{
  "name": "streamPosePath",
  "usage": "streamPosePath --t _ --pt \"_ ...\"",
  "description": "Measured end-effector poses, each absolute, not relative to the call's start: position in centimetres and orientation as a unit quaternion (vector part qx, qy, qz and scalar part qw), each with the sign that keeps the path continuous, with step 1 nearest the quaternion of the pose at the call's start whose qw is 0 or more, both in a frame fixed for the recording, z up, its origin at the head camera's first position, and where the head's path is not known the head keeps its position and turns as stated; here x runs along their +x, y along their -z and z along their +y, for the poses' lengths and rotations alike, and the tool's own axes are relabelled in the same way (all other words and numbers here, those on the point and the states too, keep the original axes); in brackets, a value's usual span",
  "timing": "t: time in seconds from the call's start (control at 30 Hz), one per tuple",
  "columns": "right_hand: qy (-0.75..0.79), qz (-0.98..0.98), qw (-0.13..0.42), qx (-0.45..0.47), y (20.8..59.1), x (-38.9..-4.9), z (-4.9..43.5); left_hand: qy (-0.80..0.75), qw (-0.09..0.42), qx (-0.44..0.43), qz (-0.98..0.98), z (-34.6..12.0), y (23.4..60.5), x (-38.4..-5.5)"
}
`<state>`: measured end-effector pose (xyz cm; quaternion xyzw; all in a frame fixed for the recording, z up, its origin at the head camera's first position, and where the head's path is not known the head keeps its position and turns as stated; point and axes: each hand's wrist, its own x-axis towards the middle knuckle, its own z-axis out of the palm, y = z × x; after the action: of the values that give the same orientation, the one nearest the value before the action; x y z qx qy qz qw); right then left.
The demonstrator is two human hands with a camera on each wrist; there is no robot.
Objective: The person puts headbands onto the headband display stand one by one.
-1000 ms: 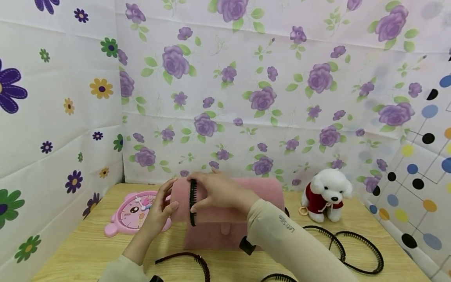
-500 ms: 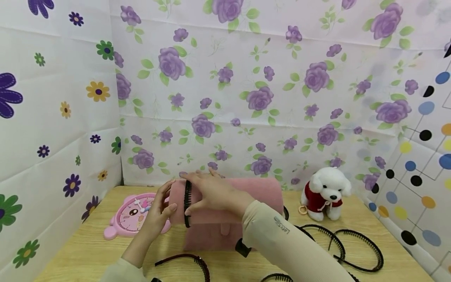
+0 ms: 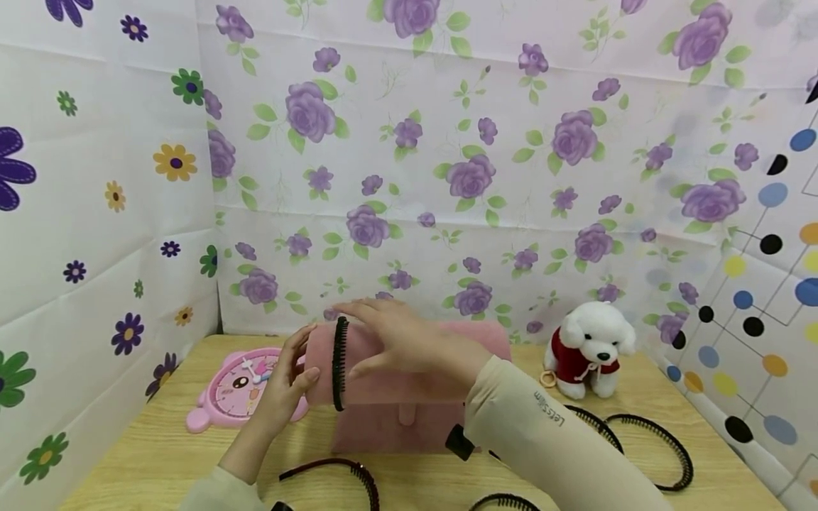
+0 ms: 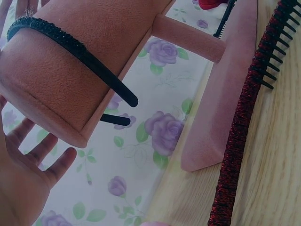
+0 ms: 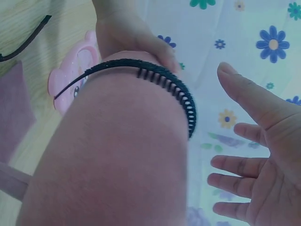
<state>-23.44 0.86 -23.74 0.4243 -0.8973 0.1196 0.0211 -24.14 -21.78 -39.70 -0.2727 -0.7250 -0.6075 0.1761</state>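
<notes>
A pink headband stand (image 3: 324, 353) has a padded roll on a short post above its base (image 3: 371, 433). Around the roll's left end sits a black toothed headband (image 3: 339, 365), its two tips hanging free underneath in the left wrist view. My left hand (image 3: 285, 387) holds the roll's left end, thumb in front and fingers behind. To the right of the headband, my right hand (image 3: 399, 341) hovers by the roll with fingers extended. In the right wrist view that hand (image 5: 263, 165) stands apart from both roll and headband.
A dark red headband (image 3: 339, 463) and a black one (image 3: 505, 500) lie in front. More black headbands (image 3: 684, 447) lie on the right. A pink clock (image 3: 239, 387) is at left, a white plush dog (image 3: 591, 348) at right, with a small ring (image 3: 547, 378) beside it.
The headband has shifted slightly left along the roll. My right hand has let go of it and drawn away to the right. My left hand stays at the roll's end.
</notes>
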Motion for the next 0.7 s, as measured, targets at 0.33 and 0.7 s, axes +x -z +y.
streamPosePath --t 0.33,0.7 --pt "-0.173 -0.901 -0.018 0.396 22.5 -21.7 3.9 0.604 0.167 -0.255 -0.737 -21.9 40.1 -23.9" --pt "-0.149 -0.893 0.050 0.423 20.7 -20.9 8.4 0.600 0.167 -0.249 -0.742 -22.0 39.7 -24.0"
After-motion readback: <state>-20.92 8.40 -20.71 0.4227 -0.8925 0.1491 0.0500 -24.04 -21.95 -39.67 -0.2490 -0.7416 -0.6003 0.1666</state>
